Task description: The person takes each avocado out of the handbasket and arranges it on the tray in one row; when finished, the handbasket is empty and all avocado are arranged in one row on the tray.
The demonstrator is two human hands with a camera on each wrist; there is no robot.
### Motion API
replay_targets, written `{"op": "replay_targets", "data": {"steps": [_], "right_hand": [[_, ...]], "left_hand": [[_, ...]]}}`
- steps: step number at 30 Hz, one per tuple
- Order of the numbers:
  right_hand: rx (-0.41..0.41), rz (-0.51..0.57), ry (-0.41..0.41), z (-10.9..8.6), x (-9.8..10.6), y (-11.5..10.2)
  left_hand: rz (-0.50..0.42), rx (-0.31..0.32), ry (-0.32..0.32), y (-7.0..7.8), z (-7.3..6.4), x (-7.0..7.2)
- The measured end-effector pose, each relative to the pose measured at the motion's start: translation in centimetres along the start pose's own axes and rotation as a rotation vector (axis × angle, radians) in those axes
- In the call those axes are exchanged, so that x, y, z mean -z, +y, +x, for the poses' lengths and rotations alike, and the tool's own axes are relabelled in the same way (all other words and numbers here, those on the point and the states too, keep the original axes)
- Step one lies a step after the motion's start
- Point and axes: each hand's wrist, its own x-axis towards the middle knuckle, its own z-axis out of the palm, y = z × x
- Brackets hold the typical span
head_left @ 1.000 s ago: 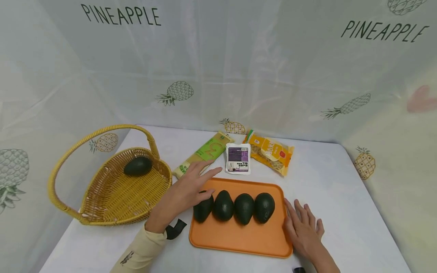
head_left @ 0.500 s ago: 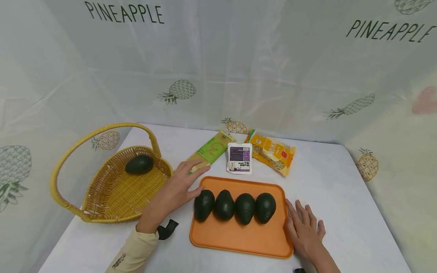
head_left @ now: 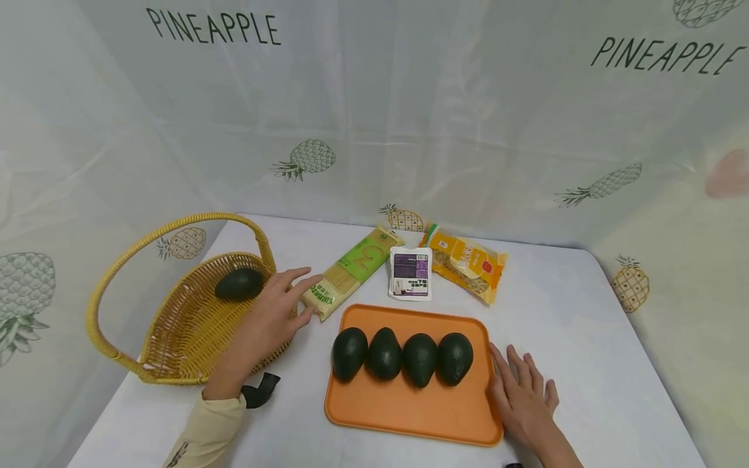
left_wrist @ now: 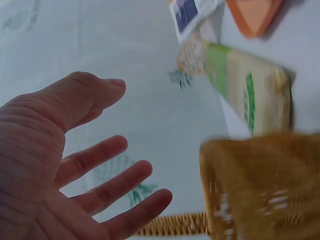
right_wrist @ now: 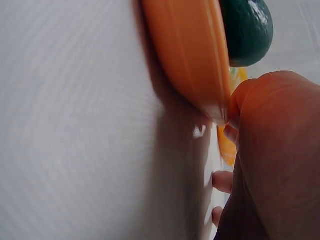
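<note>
My left hand hovers over the right rim of the yellow wicker basket, fingers spread and holding nothing. Inside that basket lies one dark green avocado. In the left wrist view the same hand shows its fingers apart, with the basket wall beside it. An orange tray bears a row of several avocados. My right hand rests at the tray's right edge with fingers extended. The right wrist view shows its thumb at the tray rim.
Behind the tray lie a green-labelled pack of noodles, a white and purple packet and an orange bag. The basket's tall handle arches up at the left. A pineapple-print curtain hangs behind the table.
My left hand has moved left, from above the leftmost avocado on the tray to the basket's right rim, uncovering the noodle pack. My right hand and the tray have stayed put.
</note>
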Motion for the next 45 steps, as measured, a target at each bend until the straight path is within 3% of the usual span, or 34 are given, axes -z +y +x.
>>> {"op": "replay_targets", "data": {"steps": [7,14,20,25,29,38,43,45], "right_hand": [[0.010,-0.001,0.006,0.1,-0.1,0.1],[0.025,0.012,0.019,0.0,-0.1,0.3],[0.010,0.005,0.007,-0.1,-0.2,0.5],[0.015,0.019,0.012,0.0,-0.1,0.4],[0.023,0.017,0.013,0.0,-0.2,0.4],[0.019,0.016,0.007,0.1,-0.3,0.2],[0.018,0.015,0.012,0.1,-0.2,0.3],[0.014,0.013,0.009,0.0,-0.2,0.5]], "left_hand": [[0.020,-0.014,0.110,-2.9,-1.1,1.3],[0.015,0.067,0.055,-5.4,-2.1,2.9],[0.025,0.034,0.042,-6.1,-1.9,4.1],[0.025,0.070,-0.146,-7.0,-1.1,5.4],[0.025,0.092,-0.290,-8.5,-0.3,6.0],[0.018,-0.003,-0.421,-12.3,-0.2,4.8],[0.008,0.080,-0.514,-12.9,-0.9,4.4],[0.008,0.120,-0.517,-12.9,-1.1,4.2]]}}
